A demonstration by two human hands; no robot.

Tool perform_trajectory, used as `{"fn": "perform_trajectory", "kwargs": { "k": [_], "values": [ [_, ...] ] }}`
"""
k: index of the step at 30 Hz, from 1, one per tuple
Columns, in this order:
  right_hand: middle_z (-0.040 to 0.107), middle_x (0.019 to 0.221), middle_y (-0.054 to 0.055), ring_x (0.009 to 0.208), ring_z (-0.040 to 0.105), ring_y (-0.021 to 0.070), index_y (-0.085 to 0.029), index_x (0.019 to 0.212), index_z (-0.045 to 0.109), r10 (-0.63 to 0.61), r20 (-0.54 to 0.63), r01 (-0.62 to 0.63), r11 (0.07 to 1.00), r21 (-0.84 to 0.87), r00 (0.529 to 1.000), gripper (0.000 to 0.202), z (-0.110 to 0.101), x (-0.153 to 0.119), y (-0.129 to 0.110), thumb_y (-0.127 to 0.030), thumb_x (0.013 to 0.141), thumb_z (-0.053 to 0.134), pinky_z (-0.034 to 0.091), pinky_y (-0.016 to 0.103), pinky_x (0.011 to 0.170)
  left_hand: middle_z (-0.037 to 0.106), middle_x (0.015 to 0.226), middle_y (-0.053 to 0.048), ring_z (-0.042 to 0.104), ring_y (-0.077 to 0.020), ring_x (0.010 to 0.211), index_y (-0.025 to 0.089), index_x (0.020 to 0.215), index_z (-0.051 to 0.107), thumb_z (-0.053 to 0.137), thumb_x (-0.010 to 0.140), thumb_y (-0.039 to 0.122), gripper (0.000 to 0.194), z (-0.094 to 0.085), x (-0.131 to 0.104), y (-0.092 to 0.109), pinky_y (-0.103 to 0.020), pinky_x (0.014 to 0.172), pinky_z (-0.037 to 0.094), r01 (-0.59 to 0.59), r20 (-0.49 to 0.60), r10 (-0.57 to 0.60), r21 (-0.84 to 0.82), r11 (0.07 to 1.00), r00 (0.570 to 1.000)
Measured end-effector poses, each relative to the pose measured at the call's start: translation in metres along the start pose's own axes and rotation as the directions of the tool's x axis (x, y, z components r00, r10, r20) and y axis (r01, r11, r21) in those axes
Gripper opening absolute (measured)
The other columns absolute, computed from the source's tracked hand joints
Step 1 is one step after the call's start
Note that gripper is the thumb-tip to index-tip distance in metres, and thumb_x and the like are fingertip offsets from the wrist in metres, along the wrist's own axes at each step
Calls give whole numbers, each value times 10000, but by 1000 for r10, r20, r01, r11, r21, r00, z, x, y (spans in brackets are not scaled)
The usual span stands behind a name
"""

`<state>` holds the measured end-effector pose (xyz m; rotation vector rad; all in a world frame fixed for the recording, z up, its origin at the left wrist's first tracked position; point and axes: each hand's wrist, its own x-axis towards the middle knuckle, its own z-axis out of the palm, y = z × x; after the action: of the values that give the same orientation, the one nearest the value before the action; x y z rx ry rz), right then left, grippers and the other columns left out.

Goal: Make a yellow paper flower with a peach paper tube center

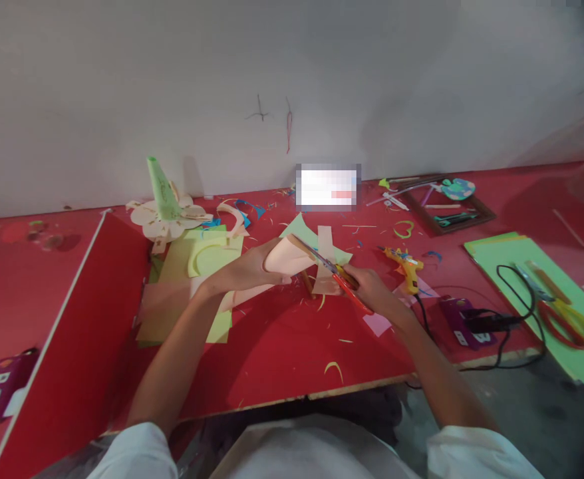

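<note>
My left hand (262, 263) is closed on a curled sheet of peach paper (288, 256), held above the red table. In my right hand (369, 287) is a pair of scissors (352, 296) with red and yellow handles. The blades reach left to the upper right edge of the peach paper; whether they are parted I cannot make out. Behind the paper lies a light green sheet (298, 226), and a cut peach strip (324, 243) is beside the blades.
A green paper cone (162, 189) stands on a petal-shaped base at the left. A red divider (87, 326) runs along that side. A yellow glue gun (408, 267), a purple power box (464, 322) and a second pair of scissors (564, 322) lie right.
</note>
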<state>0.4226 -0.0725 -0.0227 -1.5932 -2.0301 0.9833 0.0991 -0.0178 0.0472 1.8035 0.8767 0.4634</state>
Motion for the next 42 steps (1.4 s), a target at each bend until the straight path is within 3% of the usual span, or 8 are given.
{"fn": "perform_trajectory", "kwargs": {
  "k": [4, 9, 14, 17, 22, 27, 33, 42],
  "values": [
    [568, 615, -26, 567, 506, 157, -234, 778, 553, 31, -11, -31, 999, -12, 999, 265, 4, 1, 2, -464, 872, 644, 312, 256, 568, 480, 1658, -129, 550, -378, 1447, 302, 1655, 331, 793, 842, 570, 973, 3, -3, -3, -505, 1147, 510, 24, -134, -4, 151, 988, 991],
    [485, 585, -58, 556, 405, 130, -228, 768, 547, 38, -83, -40, 999, -23, 996, 380, 14, 3, 7, -578, 832, 680, 298, 254, 565, 474, 1643, -206, 517, -428, 1463, 249, 1693, 177, 761, 876, 613, 1068, 35, 1, 2, -590, 1168, 440, 188, -402, 22, 476, 859, 915],
    [520, 594, -49, 566, 445, 133, -232, 764, 531, 36, -101, -31, 998, 48, 994, 341, 18, 1, 9, -536, 858, 654, 310, 253, 564, 592, 1537, -209, 625, -390, 1342, 210, 1676, 183, 719, 945, 374, 921, 59, 14, -7, -574, 1155, 420, 311, -547, 127, 635, 708, 828],
    [574, 634, -43, 579, 509, 150, -248, 824, 509, 14, -66, -15, 1000, -15, 998, 258, 15, -2, 8, -451, 854, 666, 324, 255, 578, 625, 1514, -172, 681, -356, 1258, 216, 1629, 294, 667, 936, 240, 787, 54, 17, -12, -515, 1083, 475, 296, -530, 130, 641, 708, 838],
    [726, 810, 17, 712, 680, 202, -264, 927, 452, 18, 7, -18, 1000, -17, 1000, 154, 10, -5, 5, -338, 905, 585, 395, 272, 642, 705, 1408, -136, 717, -345, 1194, 204, 1528, 444, 667, 885, 172, 682, 37, 13, -5, -485, 1031, 505, 231, -445, 98, 626, 745, 890],
    [708, 803, 6, 676, 651, 194, -268, 929, 427, 37, 35, -35, 998, -43, 999, 139, 7, -7, 3, -335, 933, 548, 388, 282, 638, 738, 1342, -134, 738, -343, 1159, 207, 1500, 478, 701, 884, 207, 656, 31, 10, 1, -455, 982, 536, 231, -432, 67, 598, 768, 899],
    [695, 822, 2, 721, 674, 206, -276, 949, 434, 28, 76, -28, 1000, -1, 997, 222, 4, -11, -2, -454, 960, 568, 423, 282, 636, 744, 1323, -141, 732, -339, 1173, 201, 1456, 511, 699, 863, 168, 623, 30, 10, 0, -471, 1017, 526, 225, -441, 99, 624, 748, 892],
    [790, 833, 41, 812, 770, 235, -262, 931, 513, 77, 25, -79, 993, 91, 997, 93, 5, -4, 0, -345, 945, 553, 472, 287, 691, 773, 1224, -128, 756, -343, 1025, 193, 1466, 511, 663, 868, 240, 618, 31, 5, 15, -440, 821, 575, 242, -398, -23, 509, 826, 917]
  ]
}}
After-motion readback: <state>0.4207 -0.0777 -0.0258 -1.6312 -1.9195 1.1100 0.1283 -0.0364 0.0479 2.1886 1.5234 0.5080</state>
